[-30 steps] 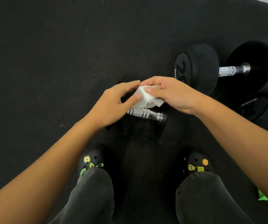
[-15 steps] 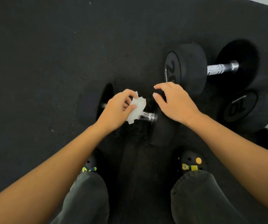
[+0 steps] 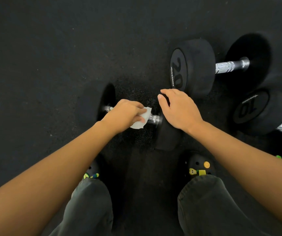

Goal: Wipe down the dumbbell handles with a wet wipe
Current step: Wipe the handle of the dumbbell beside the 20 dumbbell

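**Wipe now wrapped on the near dumbbell's handle**

Since half a second ago the left hand (image 3: 125, 114) has dropped onto the bar and closed, so the white wet wipe (image 3: 142, 119) that stood up from its fingers now lies pressed around the handle (image 3: 153, 118) of the nearest dumbbell (image 3: 166, 135). That hand grips wipe and bar together, the thumb on the near side, a crumpled corner of the wipe poking out to the right. Just right of it, bare knurled chrome shows before the bar meets the right-hand weight head.

On that head lies the right hand (image 3: 179, 109), palm down, fingers loosely spread and pointing to the far left; it clasps nothing (it rests flat on the rubber).

Farther off to the right lies a dumbbell marked 20 (image 3: 194, 67), its chrome bar bare. Near it, at the right edge, lies one marked 10 (image 3: 262, 111), partly cut off by the frame. All sit on black rubber flooring (image 3: 51, 57). Nearest the camera, two dark trouser legs end in black clogs (image 3: 200, 166) with coloured charms.
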Demonstrator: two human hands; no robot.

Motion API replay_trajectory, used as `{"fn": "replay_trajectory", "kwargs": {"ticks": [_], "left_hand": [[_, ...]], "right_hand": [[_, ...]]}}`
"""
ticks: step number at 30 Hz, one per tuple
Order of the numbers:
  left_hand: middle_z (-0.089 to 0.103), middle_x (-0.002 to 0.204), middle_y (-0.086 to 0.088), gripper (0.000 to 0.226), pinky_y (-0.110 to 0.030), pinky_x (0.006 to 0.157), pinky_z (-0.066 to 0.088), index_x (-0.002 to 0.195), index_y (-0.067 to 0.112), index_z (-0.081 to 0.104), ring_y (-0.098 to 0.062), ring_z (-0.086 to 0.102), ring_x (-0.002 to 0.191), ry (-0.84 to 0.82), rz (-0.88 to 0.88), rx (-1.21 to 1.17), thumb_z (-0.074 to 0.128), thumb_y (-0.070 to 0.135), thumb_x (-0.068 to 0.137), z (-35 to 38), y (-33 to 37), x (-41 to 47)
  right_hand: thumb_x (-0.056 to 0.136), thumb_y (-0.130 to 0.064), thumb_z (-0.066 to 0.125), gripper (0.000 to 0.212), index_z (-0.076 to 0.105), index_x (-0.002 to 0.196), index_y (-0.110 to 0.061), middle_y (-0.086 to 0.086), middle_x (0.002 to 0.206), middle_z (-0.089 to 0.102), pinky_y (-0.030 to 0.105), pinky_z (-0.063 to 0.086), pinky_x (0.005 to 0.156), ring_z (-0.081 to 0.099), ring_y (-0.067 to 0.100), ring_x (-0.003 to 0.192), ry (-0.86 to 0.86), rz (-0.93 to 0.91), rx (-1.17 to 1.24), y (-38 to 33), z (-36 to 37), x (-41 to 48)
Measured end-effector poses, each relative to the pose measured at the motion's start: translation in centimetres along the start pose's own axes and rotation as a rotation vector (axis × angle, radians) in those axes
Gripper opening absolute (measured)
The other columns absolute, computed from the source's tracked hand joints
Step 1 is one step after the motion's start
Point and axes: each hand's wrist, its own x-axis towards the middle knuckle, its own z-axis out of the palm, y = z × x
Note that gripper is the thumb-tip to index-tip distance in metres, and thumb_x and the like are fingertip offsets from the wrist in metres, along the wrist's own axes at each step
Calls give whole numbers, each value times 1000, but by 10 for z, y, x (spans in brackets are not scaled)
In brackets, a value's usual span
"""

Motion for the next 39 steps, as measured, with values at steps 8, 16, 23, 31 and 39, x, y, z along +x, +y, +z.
{"fn": "replay_trajectory", "kwargs": {"ticks": [8, 16, 23, 31, 39], "left_hand": [[59, 127, -4, 43, -38, 94, 40, 134, 10, 49, -25, 57, 112, 73, 17, -10, 52, 25, 94, 15, 25, 7], [54, 134, 6, 40, -24, 97, 13, 131, 19, 54, -13, 49, 122, 167, -79, -67, 53, 30, 93, 13, 9, -9], [62, 113, 4, 31, -26, 92, 14, 115, 15, 61, -15, 54, 109, 137, -61, -22, 49, 33, 93, 18, 35, 12], [57, 129, 7, 43, -25, 92, 14, 130, 20, 54, -10, 49, 120, 155, -106, -75, 55, 38, 90, 8, 15, -4], [61, 97, 3, 17, -27, 89, 18, 102, 14, 62, -15, 54, 97, 151, -107, -39, 53, 22, 90, 12, 38, 12]], "right_hand": [[98, -38, 36, 46, 48, 136, -15, 2, 138, 52, 31, 36, 102, 45, 18, 129, -8, 20, 9, -1, -2, 1], [98, -38, 37, 45, 48, 135, -16, 0, 138, 52, 30, 35, 101, 44, 17, 129, 1, 27, 13, -2, -3, -2], [97, -38, 39, 44, 50, 134, -15, 1, 137, 53, 30, 36, 101, 46, 17, 128, 6, 27, 37, -1, -2, 0], [97, -39, 38, 44, 51, 133, -17, 0, 136, 54, 29, 36, 100, 47, 17, 126, 14, 14, 39, 1, -1, -1], [97, -45, 35, 46, 57, 127, -18, -2, 130, 59, 29, 38, 98, 50, 16, 122, 48, 24, 89, 3, 4, 0]]}}
